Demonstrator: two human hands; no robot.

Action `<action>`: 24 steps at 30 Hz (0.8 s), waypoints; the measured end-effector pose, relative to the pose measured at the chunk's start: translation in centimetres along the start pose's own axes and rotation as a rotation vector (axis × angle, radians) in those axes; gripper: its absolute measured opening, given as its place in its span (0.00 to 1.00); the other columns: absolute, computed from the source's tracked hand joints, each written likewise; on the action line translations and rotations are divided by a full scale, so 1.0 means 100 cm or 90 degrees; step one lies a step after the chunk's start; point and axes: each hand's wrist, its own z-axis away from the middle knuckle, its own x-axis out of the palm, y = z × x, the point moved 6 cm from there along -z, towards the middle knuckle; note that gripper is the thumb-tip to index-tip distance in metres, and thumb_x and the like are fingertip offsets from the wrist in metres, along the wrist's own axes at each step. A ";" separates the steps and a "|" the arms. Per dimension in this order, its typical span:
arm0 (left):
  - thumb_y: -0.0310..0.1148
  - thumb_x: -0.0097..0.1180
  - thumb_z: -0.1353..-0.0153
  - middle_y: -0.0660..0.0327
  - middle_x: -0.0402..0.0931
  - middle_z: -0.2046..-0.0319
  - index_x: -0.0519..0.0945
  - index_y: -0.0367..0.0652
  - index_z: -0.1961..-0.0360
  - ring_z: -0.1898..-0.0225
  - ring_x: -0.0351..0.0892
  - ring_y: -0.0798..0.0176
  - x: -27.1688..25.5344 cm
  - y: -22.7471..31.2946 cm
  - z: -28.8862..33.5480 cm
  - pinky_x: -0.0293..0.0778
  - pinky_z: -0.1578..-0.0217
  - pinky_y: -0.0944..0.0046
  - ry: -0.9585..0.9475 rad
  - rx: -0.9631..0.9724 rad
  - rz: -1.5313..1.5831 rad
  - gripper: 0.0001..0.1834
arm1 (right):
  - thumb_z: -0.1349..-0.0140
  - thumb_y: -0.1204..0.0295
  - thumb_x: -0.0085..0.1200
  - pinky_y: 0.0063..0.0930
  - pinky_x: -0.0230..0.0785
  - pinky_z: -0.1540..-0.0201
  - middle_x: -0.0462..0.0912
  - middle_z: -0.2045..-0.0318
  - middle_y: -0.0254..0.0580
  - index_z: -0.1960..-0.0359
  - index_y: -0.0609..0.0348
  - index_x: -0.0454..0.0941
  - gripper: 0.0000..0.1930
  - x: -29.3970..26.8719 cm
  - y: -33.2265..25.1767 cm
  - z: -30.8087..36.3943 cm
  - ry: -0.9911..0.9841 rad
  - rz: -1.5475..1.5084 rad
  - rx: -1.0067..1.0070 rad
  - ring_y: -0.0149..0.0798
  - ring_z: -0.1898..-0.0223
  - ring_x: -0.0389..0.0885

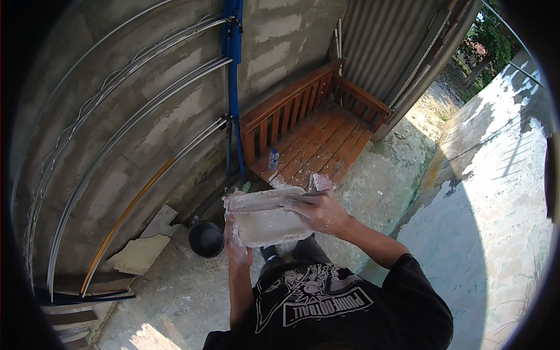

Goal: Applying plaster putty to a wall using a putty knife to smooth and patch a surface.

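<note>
Held in front of my body is a pale rectangular plaster-caked block, with a raised ridge along its far side and a flatter, smoother near face. My left hand grips its left end from the side and below, the thumb along the edge. Whitish dust coats my right hand, whose fingers close over the block's far right corner. Whether a small tool is also under those fingers, I cannot tell. Just beyond my right hand, a small pinkish, white-smeared piece lies at the near edge of a wooden bench.
On the bench stands a small clear bottle with a blue cap, among white crumbs. A black bucket sits on the floor to the left, near broken pale boards. Metal and orange pipes lean along the block wall.
</note>
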 end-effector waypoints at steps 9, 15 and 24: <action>0.45 0.36 0.33 0.55 0.61 0.39 0.55 0.40 0.34 0.39 0.62 0.56 -0.011 -0.004 0.002 0.58 0.39 0.57 0.007 0.038 -0.068 0.30 | 0.56 0.76 0.60 0.32 0.75 0.73 0.83 0.67 0.42 0.58 0.55 0.79 0.18 0.015 -0.005 0.014 -0.124 -0.089 0.046 0.38 0.75 0.82; 0.43 0.35 0.32 0.56 0.59 0.38 0.54 0.40 0.34 0.37 0.60 0.58 0.011 0.012 0.003 0.56 0.38 0.57 -0.087 0.021 0.006 0.29 | 0.48 0.68 0.61 0.31 0.74 0.70 0.84 0.70 0.40 0.61 0.54 0.81 0.12 -0.006 0.014 -0.015 0.001 -0.178 0.107 0.42 0.74 0.83; 0.39 0.39 0.37 0.54 0.55 0.36 0.51 0.39 0.34 0.36 0.57 0.56 0.029 0.018 0.005 0.55 0.37 0.58 -0.122 0.002 -0.067 0.32 | 0.48 0.67 0.62 0.30 0.74 0.60 0.84 0.66 0.43 0.60 0.56 0.81 0.14 0.018 0.046 -0.048 -0.188 -0.344 0.150 0.45 0.66 0.83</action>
